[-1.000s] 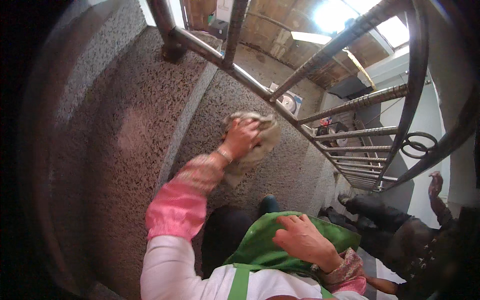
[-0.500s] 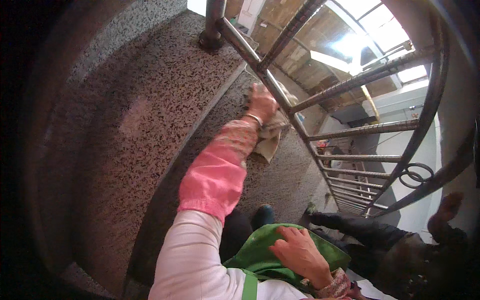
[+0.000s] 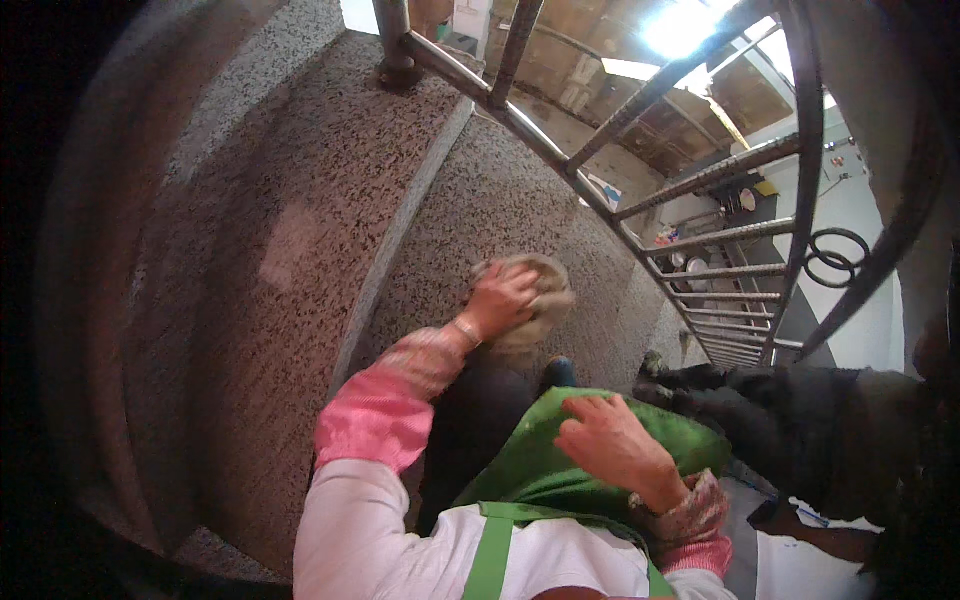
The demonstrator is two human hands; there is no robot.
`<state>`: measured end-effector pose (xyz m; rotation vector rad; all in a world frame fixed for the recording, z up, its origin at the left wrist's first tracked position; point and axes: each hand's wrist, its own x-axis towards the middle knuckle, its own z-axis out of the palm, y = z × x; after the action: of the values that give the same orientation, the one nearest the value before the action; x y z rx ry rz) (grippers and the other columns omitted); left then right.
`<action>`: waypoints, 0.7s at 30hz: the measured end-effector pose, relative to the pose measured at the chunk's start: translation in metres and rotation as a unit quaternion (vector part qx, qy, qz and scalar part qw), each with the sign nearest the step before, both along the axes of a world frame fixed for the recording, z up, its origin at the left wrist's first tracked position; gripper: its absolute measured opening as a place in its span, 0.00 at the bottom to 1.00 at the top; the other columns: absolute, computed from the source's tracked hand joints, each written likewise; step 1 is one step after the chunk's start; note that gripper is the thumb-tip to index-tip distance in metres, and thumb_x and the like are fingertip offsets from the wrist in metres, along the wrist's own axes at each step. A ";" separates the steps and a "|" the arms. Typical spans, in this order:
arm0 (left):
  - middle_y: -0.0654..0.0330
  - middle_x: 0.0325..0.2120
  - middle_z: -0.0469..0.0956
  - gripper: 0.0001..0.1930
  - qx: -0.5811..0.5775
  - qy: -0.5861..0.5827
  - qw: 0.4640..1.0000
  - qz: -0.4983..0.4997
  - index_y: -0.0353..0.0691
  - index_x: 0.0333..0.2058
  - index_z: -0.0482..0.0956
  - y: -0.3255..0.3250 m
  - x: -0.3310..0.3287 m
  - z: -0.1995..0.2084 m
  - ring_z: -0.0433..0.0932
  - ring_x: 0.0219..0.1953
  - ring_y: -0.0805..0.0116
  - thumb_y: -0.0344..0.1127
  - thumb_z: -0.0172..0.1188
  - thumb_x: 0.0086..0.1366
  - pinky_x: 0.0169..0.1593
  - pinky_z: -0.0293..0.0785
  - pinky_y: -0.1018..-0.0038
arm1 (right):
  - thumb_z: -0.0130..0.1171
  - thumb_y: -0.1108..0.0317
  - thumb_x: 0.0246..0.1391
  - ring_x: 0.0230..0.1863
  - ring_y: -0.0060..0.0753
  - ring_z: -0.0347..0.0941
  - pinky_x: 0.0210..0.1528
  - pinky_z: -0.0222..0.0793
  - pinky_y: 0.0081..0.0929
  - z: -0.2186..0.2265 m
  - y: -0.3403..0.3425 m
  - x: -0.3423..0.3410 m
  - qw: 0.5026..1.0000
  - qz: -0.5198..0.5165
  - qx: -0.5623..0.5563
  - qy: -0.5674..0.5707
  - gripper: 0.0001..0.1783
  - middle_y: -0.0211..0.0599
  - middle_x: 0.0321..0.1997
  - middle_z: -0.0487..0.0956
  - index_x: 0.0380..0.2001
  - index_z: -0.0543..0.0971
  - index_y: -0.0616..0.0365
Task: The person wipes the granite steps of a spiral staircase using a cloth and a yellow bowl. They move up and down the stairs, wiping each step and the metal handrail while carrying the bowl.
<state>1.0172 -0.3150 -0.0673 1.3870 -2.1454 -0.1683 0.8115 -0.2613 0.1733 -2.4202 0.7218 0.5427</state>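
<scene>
My left hand point(image 3: 500, 303), in a pink and patterned oversleeve, is closed on a bunched beige cloth point(image 3: 545, 300). Hand and cloth are slightly smeared by motion over the speckled stone stair tread point(image 3: 475, 185). Lower down, my right hand point(image 3: 617, 447) rests on the green apron point(image 3: 530, 450) over my lap, its fingers loosely bent, apart and holding nothing. A bracelet sits on my left wrist.
A metal stair railing point(image 3: 640, 248) with ridged bars runs along the right of the tread, and its post point(image 3: 398, 72) stands at the top. Another stone step point(image 3: 330, 215) lies on the left. Someone in dark clothes point(image 3: 800, 420) is at the right.
My left hand has drawn the cloth back from beside the railing toward my body. My right hand stays on the apron, and the view has shifted slightly.
</scene>
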 end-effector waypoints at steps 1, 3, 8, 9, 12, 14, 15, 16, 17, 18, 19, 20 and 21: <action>0.61 0.48 0.72 0.13 0.013 -0.006 1.000 0.009 0.46 0.34 0.79 0.032 0.009 0.003 0.67 0.54 0.63 0.45 0.59 0.52 0.58 0.56 0.56 | 0.55 0.61 0.49 0.46 0.43 0.69 0.47 0.61 0.41 0.001 0.001 0.001 1.000 -0.004 -0.007 0.015 0.10 0.40 0.43 0.72 0.24 0.78 0.55; 0.61 0.50 0.71 0.14 0.052 -0.006 0.997 0.065 0.46 0.35 0.79 0.097 0.039 0.004 0.66 0.55 0.63 0.46 0.59 0.53 0.59 0.54 0.55 | 0.55 0.61 0.50 0.46 0.43 0.69 0.47 0.61 0.41 0.012 0.003 0.002 0.999 -0.027 -0.019 0.003 0.10 0.39 0.44 0.72 0.25 0.78 0.56; 0.57 0.54 0.67 0.17 0.159 -0.052 0.950 0.265 0.41 0.39 0.76 0.246 0.079 0.007 0.60 0.60 0.56 0.46 0.57 0.56 0.60 0.49 0.47 | 0.54 0.61 0.50 0.47 0.40 0.68 0.45 0.62 0.40 0.012 0.033 -0.022 0.995 -0.085 -0.047 0.033 0.10 0.38 0.42 0.73 0.26 0.78 0.55; 0.56 0.55 0.66 0.17 0.154 -0.066 0.943 0.287 0.41 0.40 0.75 0.277 0.081 0.003 0.59 0.60 0.54 0.45 0.57 0.56 0.60 0.49 0.47 | 0.54 0.61 0.51 0.45 0.42 0.68 0.43 0.62 0.41 0.011 0.039 -0.020 0.995 -0.079 -0.051 0.017 0.09 0.38 0.40 0.73 0.26 0.78 0.54; 0.55 0.55 0.64 0.18 0.205 -0.092 0.907 0.356 0.41 0.39 0.75 0.351 0.061 -0.006 0.59 0.59 0.52 0.46 0.57 0.56 0.60 0.49 0.45 | 0.53 0.61 0.52 0.40 0.44 0.69 0.40 0.62 0.44 0.008 0.056 -0.014 0.998 -0.041 -0.047 -0.010 0.08 0.39 0.36 0.73 0.27 0.76 0.52; 0.55 0.56 0.64 0.18 0.229 -0.063 0.890 0.388 0.41 0.39 0.75 0.377 0.043 -0.013 0.60 0.59 0.51 0.48 0.57 0.55 0.60 0.50 0.45 | 0.53 0.62 0.51 0.40 0.44 0.69 0.40 0.62 0.43 0.010 0.065 -0.003 0.999 0.014 -0.029 -0.018 0.07 0.39 0.35 0.72 0.26 0.75 0.51; 0.55 0.56 0.64 0.19 0.224 -0.035 0.888 0.400 0.41 0.39 0.75 0.386 0.041 -0.022 0.60 0.59 0.51 0.48 0.57 0.55 0.59 0.50 0.45 | 0.53 0.62 0.50 0.41 0.42 0.69 0.41 0.62 0.41 0.009 0.069 0.004 0.998 0.019 -0.050 -0.032 0.06 0.38 0.37 0.73 0.25 0.75 0.51; 0.56 0.56 0.64 0.19 0.214 -0.004 0.887 0.409 0.41 0.38 0.75 0.388 0.042 -0.026 0.60 0.58 0.51 0.49 0.57 0.55 0.59 0.51 0.45 | 0.54 0.63 0.48 0.42 0.39 0.70 0.41 0.63 0.39 0.011 0.073 0.012 0.996 0.022 -0.076 -0.045 0.06 0.37 0.38 0.73 0.25 0.76 0.51; 0.56 0.55 0.64 0.18 0.187 0.017 0.878 0.440 0.42 0.38 0.76 0.391 0.044 -0.030 0.61 0.58 0.52 0.49 0.57 0.54 0.59 0.51 0.45 | 0.55 0.63 0.47 0.43 0.37 0.70 0.42 0.63 0.37 0.014 0.075 0.020 0.993 0.026 -0.101 -0.058 0.05 0.37 0.40 0.74 0.24 0.76 0.51; 0.56 0.55 0.64 0.18 0.164 0.048 0.867 0.467 0.43 0.37 0.76 0.389 0.036 -0.033 0.61 0.57 0.52 0.49 0.57 0.54 0.59 0.52 0.46 | 0.54 0.64 0.45 0.44 0.40 0.70 0.43 0.62 0.37 0.026 0.073 0.027 0.993 0.071 -0.098 0.001 0.05 0.39 0.40 0.73 0.24 0.75 0.52; 0.56 0.55 0.64 0.18 0.141 0.078 0.854 0.495 0.43 0.37 0.76 0.387 0.028 -0.035 0.62 0.57 0.52 0.49 0.56 0.54 0.59 0.52 0.46 | 0.54 0.64 0.46 0.44 0.41 0.70 0.43 0.62 0.37 0.029 0.071 0.033 0.993 0.067 -0.089 -0.029 0.05 0.40 0.41 0.73 0.24 0.75 0.52; 0.56 0.55 0.65 0.18 0.136 0.014 0.868 0.477 0.44 0.38 0.76 0.387 0.029 -0.036 0.62 0.57 0.52 0.49 0.56 0.54 0.59 0.52 0.46 | 0.54 0.65 0.46 0.44 0.42 0.70 0.43 0.62 0.38 0.033 0.069 0.038 0.993 0.065 -0.079 -0.060 0.05 0.41 0.41 0.73 0.24 0.75 0.53; 0.56 0.55 0.65 0.18 0.134 -0.048 0.876 0.460 0.44 0.38 0.76 0.388 0.033 -0.034 0.63 0.56 0.52 0.49 0.56 0.54 0.59 0.52 0.46 | 0.54 0.65 0.46 0.44 0.43 0.70 0.44 0.61 0.38 0.034 0.068 0.040 0.992 0.067 -0.067 -0.087 0.05 0.41 0.42 0.73 0.24 0.75 0.54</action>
<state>1.0499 0.0731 -0.1017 2.4575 -1.3336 -0.0169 0.8519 -0.1931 0.2074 -2.6146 0.5405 0.3376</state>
